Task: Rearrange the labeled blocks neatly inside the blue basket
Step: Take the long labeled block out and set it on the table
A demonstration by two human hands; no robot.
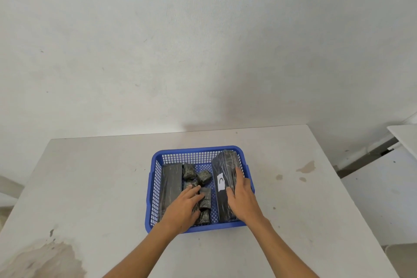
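A blue mesh basket [153, 187] sits in the middle of the white table. Inside, a long black block [170, 185] lies along the left wall. Several small black wrapped blocks [204, 177] are scattered in the middle. A tall black block with a white label [222, 171] leans at the basket's right side. My right hand [242, 196] grips this labelled block around its lower half. My left hand [185, 205] rests flat on the small blocks in the middle, fingers pressed over one; whether it grips it is unclear.
The white table [90, 187] has stains at the right [306, 167] and a worn patch at the near left corner [49, 257]. A white wall stands behind. Another white surface [404, 137] juts in at the far right.
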